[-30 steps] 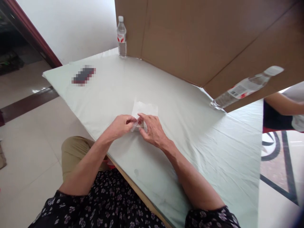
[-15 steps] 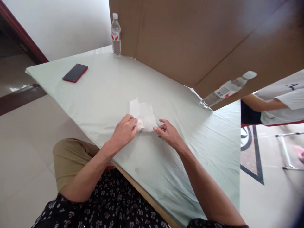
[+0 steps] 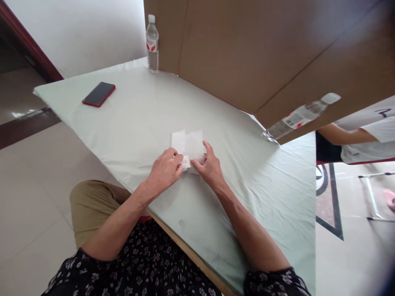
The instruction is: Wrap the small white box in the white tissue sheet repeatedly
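A thin white sheet of tissue paper lies on the table in front of me, creased down its length. At its near edge sits a small off-white piece, partly covered by my fingers; I cannot make out what it is. My left hand has its fingers curled and pinches the paper and this piece from the left. From the right, my right hand grips the near edge of the paper, thumb beside the small piece and index finger raised. Part of the near edge is bunched up between the hands.
A pale green cloth covers the table. A phone with a red edge lies far left. One water bottle stands at the back, another at the right, both against a tall cardboard panel. Beyond it, a person's arm shows.
My right hand has moved left and inward and now holds the paper's near edge, which is bunched up. My left hand stays on the paper.
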Demonstrator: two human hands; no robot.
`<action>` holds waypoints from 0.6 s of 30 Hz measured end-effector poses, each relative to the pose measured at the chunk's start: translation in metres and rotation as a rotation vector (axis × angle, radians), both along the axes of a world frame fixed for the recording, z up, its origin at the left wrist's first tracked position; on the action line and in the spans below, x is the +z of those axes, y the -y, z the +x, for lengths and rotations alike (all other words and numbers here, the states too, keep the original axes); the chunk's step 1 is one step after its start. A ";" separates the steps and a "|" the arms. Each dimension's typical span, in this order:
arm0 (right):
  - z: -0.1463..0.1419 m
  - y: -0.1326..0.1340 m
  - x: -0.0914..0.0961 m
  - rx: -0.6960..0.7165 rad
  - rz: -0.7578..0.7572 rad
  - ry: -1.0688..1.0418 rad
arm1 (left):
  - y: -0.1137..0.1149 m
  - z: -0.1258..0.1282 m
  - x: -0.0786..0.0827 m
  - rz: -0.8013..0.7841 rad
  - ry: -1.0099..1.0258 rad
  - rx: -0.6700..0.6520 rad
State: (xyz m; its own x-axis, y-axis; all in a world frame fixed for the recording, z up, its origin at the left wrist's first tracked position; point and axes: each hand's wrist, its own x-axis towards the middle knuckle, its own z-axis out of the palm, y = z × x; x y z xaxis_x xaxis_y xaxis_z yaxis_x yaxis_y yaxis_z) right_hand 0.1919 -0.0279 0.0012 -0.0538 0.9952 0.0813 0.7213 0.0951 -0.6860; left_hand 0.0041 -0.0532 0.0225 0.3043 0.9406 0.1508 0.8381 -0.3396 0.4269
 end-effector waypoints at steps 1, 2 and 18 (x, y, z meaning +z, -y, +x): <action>-0.002 0.003 0.001 -0.001 0.022 0.040 | 0.000 0.001 0.000 -0.008 -0.001 0.000; -0.003 0.005 0.003 0.000 0.034 0.059 | 0.000 0.001 0.001 -0.017 -0.002 0.000; -0.026 0.004 0.014 0.008 -0.152 -0.487 | -0.006 0.006 0.007 -0.108 -0.002 -0.020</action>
State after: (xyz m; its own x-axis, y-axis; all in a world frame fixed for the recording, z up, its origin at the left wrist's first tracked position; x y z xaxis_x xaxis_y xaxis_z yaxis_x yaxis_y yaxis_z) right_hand 0.1664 -0.0315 0.0152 -0.0529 0.9975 -0.0465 0.3139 -0.0276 -0.9490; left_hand 0.0097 -0.0475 0.0300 0.3230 0.9452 0.0483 0.8327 -0.3081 0.4601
